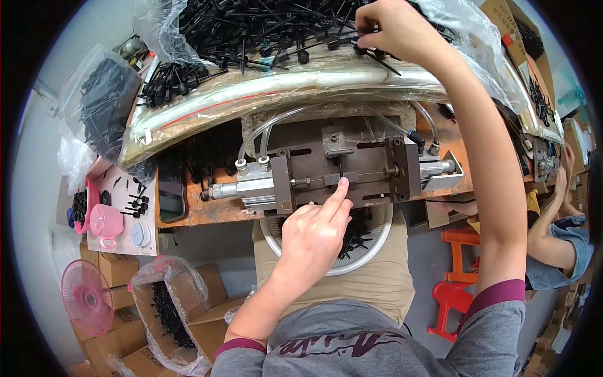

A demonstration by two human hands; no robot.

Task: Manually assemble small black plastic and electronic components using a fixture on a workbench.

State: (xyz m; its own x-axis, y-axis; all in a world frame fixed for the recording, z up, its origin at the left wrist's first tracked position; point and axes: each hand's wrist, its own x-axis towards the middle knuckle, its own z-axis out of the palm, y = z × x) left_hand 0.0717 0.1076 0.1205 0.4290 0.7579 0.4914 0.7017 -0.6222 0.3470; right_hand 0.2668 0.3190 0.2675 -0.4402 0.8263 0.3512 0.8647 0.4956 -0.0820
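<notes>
The left hand (312, 235) laid its extended index fingertip at a black stem (341, 168) in the metal fixture (304, 166), while the right hand (402, 32) curled at the heap of black parts (251, 28); neither grip's closure could be told. Judging by the parts in the basin (387, 234) below, some were done, with many left.

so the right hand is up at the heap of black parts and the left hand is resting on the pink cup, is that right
Not quite: the left hand has its index fingertip at the middle of the metal fixture, not on the pink cup, as the head view shows. The right hand is indeed up at the heap of black parts.
</notes>
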